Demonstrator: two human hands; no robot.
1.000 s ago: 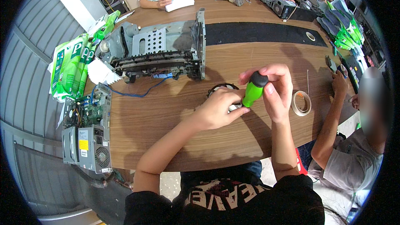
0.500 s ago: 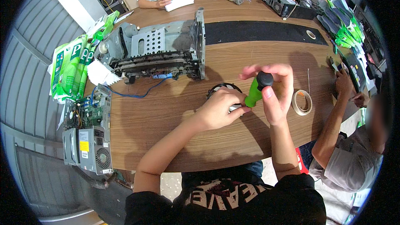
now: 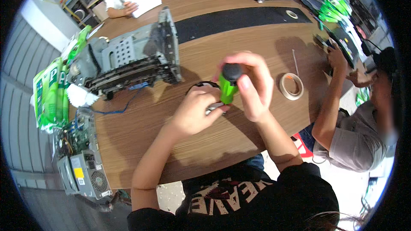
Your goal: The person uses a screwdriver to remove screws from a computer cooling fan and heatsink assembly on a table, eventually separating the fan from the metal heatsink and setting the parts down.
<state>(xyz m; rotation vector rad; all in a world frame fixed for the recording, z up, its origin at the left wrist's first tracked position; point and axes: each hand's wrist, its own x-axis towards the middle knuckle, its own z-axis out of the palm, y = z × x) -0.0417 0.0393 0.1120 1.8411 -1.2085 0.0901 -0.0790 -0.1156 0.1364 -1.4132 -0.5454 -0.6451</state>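
Observation:
Over the middle of the table, my right hand (image 3: 257, 86) is closed around a screwdriver (image 3: 227, 90) with a bright green handle and a black butt end. The handle stands nearly upright and its tip is hidden. Just left of it, my left hand (image 3: 198, 108) is closed on a small round part with a black rim (image 3: 195, 86) and some white inside, pressed to the tabletop. Most of that part lies under my fingers, so I cannot tell its kind. The lower end of the handle is close to my left thumb.
Right of my hands lies a tape roll (image 3: 291, 86) beside a thin rod (image 3: 295, 62). A large metal chassis (image 3: 128, 53) stands far left, near green packs (image 3: 50, 96) and a power supply (image 3: 87, 172). A black mat (image 3: 239, 21) crosses the table (image 3: 141, 145). Other people sit around.
The whole view has shifted and tilted, moving the scene leftward. The screwdriver handle now looks more upright, and my right fingers have shifted around it. My left hand still holds the round part.

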